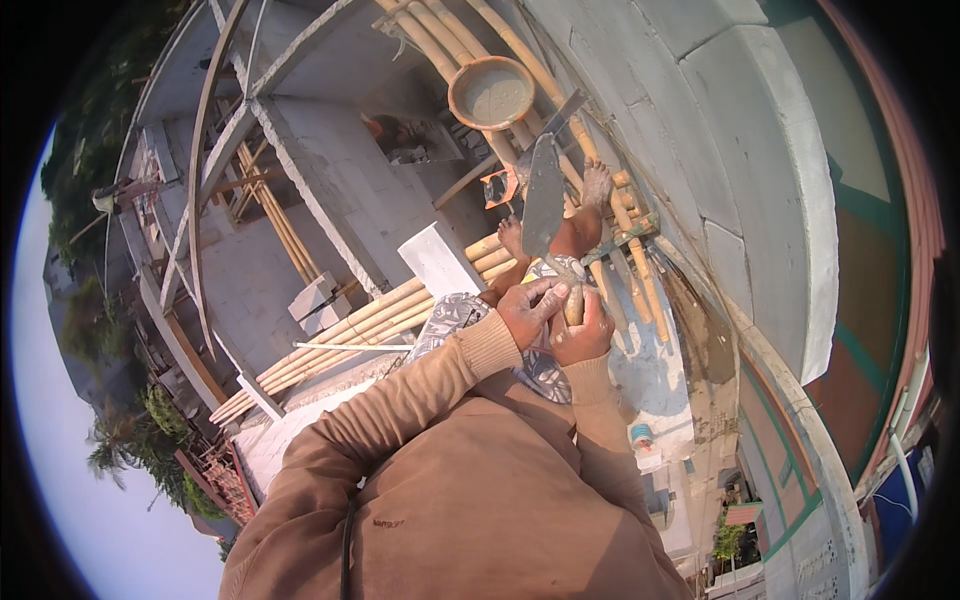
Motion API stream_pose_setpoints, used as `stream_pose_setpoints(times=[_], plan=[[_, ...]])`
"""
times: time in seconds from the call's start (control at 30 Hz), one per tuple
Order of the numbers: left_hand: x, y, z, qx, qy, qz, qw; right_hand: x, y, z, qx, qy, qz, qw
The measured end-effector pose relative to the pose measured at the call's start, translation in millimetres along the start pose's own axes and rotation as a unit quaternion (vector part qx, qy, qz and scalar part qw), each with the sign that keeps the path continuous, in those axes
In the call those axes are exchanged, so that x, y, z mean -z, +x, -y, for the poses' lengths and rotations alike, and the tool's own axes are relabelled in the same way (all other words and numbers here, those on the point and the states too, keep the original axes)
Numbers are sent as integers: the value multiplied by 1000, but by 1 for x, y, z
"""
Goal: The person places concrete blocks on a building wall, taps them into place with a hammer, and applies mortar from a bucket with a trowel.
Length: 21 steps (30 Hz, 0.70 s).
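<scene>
My right hand is wrapped round the wooden handle of a trowel, whose grey, mortar-smeared blade points away from me. Close beside it, my left hand is closed, its thumb and fingers pressed against the trowel near the neck of the handle. Both hands are in front of my lap, over patterned shorts. Beyond the blade lies a handsaw with an orange handle, partly hidden by the trowel. An orange basin of wet grey mortar rests on bamboo poles farther off.
My bare feet rest on bamboo poles high above the ground. A white block lies left of my knees. A pale block wall rises at the right. Concrete beams frame a deep drop at the left.
</scene>
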State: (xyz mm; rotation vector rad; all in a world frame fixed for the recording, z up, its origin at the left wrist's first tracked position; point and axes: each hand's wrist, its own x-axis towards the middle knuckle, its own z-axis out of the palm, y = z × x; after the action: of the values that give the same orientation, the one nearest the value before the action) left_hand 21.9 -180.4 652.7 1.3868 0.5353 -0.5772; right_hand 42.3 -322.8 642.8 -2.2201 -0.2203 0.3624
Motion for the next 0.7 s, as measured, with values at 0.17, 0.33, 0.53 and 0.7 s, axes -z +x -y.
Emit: stream_pose_setpoints(times=[0.17,0.33,0.53,0.7], plan=[[18,-14,-7,15,-32,-56,998,-14,7,8,109,34,34,993],[39,-21,17,91,-256,-134,953,75,55,36,178,-38,-89,979],[69,-31,53,116,-286,-179,934,265,147,16,59,-514,-351,780],[101,-52,74,113,-279,-242,922,296,183,-37,-116,-450,-223,857]])
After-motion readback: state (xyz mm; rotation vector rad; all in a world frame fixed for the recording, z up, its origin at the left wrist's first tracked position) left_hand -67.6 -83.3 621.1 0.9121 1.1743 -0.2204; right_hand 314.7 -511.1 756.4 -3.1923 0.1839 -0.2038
